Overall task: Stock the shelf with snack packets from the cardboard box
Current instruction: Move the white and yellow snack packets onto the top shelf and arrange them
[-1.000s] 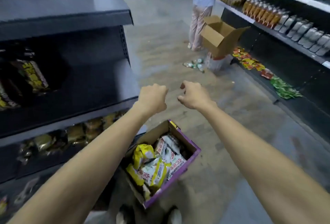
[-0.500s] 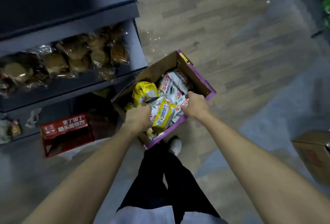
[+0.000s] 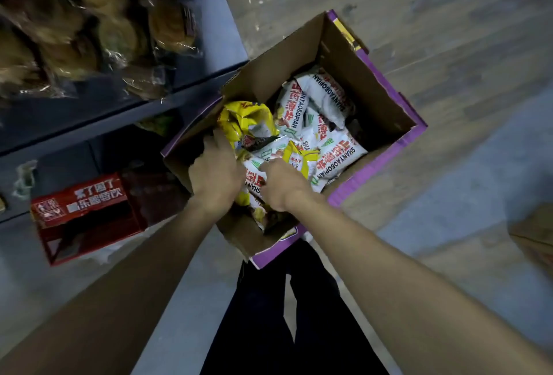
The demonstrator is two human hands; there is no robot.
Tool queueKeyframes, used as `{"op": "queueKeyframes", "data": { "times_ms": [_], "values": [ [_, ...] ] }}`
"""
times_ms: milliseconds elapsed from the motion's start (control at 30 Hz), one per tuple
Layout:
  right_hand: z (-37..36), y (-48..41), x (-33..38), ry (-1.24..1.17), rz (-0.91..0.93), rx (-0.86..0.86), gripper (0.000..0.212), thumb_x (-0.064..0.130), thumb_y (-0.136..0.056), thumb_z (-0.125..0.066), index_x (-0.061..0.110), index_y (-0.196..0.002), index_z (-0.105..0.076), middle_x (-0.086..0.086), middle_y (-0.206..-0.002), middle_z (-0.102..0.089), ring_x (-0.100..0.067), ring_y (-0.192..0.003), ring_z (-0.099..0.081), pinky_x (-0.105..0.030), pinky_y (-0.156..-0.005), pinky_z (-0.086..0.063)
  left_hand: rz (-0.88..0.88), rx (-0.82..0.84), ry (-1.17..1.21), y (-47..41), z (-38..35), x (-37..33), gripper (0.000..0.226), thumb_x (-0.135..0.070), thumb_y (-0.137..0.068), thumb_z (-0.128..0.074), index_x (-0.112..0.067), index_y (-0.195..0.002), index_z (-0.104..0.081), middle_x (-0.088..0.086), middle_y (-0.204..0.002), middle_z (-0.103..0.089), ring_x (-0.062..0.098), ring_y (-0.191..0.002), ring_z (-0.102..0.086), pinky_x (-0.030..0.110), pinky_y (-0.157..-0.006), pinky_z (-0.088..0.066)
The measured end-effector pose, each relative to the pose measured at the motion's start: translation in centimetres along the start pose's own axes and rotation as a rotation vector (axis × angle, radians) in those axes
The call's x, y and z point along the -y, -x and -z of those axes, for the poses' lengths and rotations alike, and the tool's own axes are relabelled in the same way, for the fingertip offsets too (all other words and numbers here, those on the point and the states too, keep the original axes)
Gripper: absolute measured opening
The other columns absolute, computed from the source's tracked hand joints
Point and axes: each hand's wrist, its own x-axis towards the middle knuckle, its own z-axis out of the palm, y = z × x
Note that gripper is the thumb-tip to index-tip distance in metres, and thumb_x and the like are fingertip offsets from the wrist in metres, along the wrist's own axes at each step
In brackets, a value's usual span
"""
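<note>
Cardboard box [image 3: 374,99] on floor [image 3: 449,30], right of shelf [image 3: 209,30], holds many snack packets [image 3: 329,135]. 2 hands inside box. Right hand [image 3: 284,186]: fingers curled round snack packets. Left hand [image 3: 215,171]: fingers buried beside yellow packet [image 3: 242,120], grip unclear. Nothing lifted yet; likely most stocking left.

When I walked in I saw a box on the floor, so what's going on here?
A person is restocking the shelf. The left hand and right hand are both down in the open cardboard box on the floor, among the snack packets, the left at a yellow packet. Nothing is lifted out yet; whether either hand grips a packet is hidden.
</note>
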Motion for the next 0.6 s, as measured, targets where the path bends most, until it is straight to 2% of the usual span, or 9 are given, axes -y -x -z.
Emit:
{"op": "queueKeyframes", "data": {
  "times_ms": [133,267,367,467,600],
  "values": [
    [-1.3,-1.0,-0.4,0.248,-0.043,0.040,0.046,0.019,-0.092,-0.056,0.016,-0.135,-0.042,-0.009,-0.142,-0.032,-0.034,-0.121,-0.049,-0.040,-0.078,-0.041,-0.073,-0.037,-0.011,-1.9,-0.7,0.8,0.060,-0.023,-0.090,-0.058,-0.008,-0.141,-0.030,0.016,-0.124,-0.052,0.041,-0.106,-0.058,0.046,-0.079,-0.047],
    [-0.1,-1.0,-1.4,0.377,-0.052,-0.016,0.048,0.029,-0.096,-0.052,0.022,-0.140,-0.036,-0.010,-0.148,-0.026,-0.035,-0.122,-0.046,-0.039,-0.081,-0.041,-0.170,-0.054,0.020,-2.9,-1.0,1.0,0.055,-0.017,-0.091,-0.058,-0.018,-0.139,-0.032,0.016,-0.120,-0.053,0.043,-0.100,-0.058,0.046,-0.073,-0.046],
    [1.1,-1.0,-2.2,0.420,-0.113,0.001,0.040,0.032,-0.098,-0.048,0.019,-0.135,-0.047,-0.011,-0.149,-0.024,-0.034,-0.121,-0.046,-0.037,-0.075,-0.036,-0.244,-0.030,0.082,-3.9,-1.6,0.6,0.044,-0.010,-0.091,-0.056,-0.022,-0.129,-0.038,0.013,-0.117,-0.052,0.042,-0.098,-0.058,0.047,-0.071,-0.049],
    [1.7,-1.1,-2.8,0.464,-0.154,0.018,0.035,0.030,-0.096,-0.051,0.016,-0.128,-0.056,-0.011,-0.149,-0.024,-0.031,-0.115,-0.052,-0.034,-0.073,-0.037,-0.258,0.013,0.138,-5.3,-2.4,0.5,0.050,-0.006,-0.088,-0.057,-0.026,-0.131,-0.039,0.012,-0.120,-0.048,0.041,-0.098,-0.057,0.048,-0.073,-0.051],
    [1.4,-1.3,-3.2,0.517,-0.168,-0.022,0.037,0.031,-0.096,-0.053,0.016,-0.129,-0.054,-0.011,-0.142,-0.035,-0.030,-0.104,-0.061,-0.032,-0.065,-0.038,-0.307,0.060,0.220,-6.5,-4.0,0.7,0.065,0.002,-0.084,-0.061,-0.030,-0.134,-0.034,0.013,-0.121,-0.048,0.036,-0.102,-0.056,0.046,-0.079,-0.052]
  ]
}}
